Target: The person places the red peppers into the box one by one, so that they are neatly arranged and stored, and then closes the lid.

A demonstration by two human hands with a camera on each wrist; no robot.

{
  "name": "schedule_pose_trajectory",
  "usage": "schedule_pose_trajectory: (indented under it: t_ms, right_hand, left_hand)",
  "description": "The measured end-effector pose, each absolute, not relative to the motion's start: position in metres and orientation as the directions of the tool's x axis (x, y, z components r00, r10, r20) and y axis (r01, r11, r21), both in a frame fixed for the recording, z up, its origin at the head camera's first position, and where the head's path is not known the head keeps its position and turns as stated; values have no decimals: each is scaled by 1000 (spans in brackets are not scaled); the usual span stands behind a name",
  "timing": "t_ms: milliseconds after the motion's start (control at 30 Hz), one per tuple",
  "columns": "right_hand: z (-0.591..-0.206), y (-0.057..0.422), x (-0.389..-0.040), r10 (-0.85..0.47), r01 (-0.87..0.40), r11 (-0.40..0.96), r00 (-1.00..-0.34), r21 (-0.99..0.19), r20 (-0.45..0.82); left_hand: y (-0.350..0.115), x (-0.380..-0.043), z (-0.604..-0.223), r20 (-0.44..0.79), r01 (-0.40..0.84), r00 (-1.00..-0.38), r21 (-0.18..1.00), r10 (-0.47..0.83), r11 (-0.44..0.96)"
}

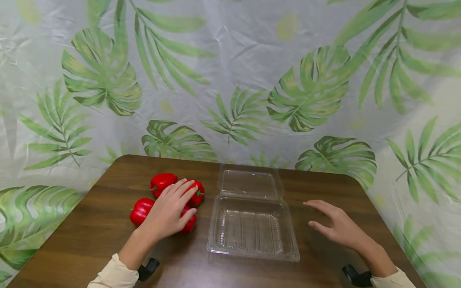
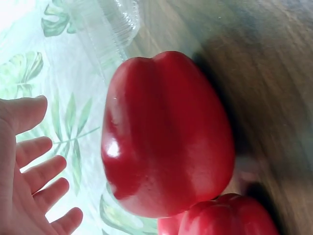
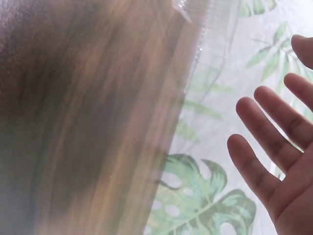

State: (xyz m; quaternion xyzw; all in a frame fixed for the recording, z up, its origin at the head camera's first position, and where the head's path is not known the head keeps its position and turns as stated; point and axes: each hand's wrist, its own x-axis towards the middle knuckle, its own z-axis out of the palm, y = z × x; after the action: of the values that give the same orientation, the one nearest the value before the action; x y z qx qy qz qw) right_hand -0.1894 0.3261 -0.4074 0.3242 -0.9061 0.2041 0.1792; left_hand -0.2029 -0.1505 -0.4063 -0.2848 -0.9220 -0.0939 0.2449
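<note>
Several red bell peppers lie grouped on the left of the table: one at the back (image 1: 162, 183), one at the back right (image 1: 197, 195), one at the left (image 1: 141, 211) and one at the front right (image 1: 189, 225). Over this group is my left hand (image 1: 167, 210), its fingers extended and partly covering the peppers. In the left wrist view the fingers stand apart from a large pepper (image 2: 166, 137). A transparent plastic clamshell container (image 1: 253, 255) sits mid-table, its lid (image 1: 248, 182) folded back. To its right, my right hand (image 1: 340, 226) hovers with spread fingers, holding nothing.
The brown wooden table (image 1: 324, 184) has rounded back corners. Behind it hangs a pale curtain (image 1: 230, 60) printed with green leaves. The container's lid reaches close to the table's back edge. Dark straps (image 1: 148, 269) show at both wrists.
</note>
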Motion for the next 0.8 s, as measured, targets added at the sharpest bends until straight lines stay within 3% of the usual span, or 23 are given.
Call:
schedule_pose_trajectory:
  t_ms: [333,533,800]
  right_hand:
    - [-417,320,-186,-535,-631,725,-768,-274,352]
    - [-421,316,-185,-559,-652,714,-751,-257,352]
    - [-424,310,-190,-606,-669,656,-742,-348,285]
  left_hand:
    - [-161,-201,-412,516,575,-714,45,474,817]
    - [-163,-193,-416,513,566,-723,56,463,822]
    - [-168,-189,-416,526,546,-734,82,430,834]
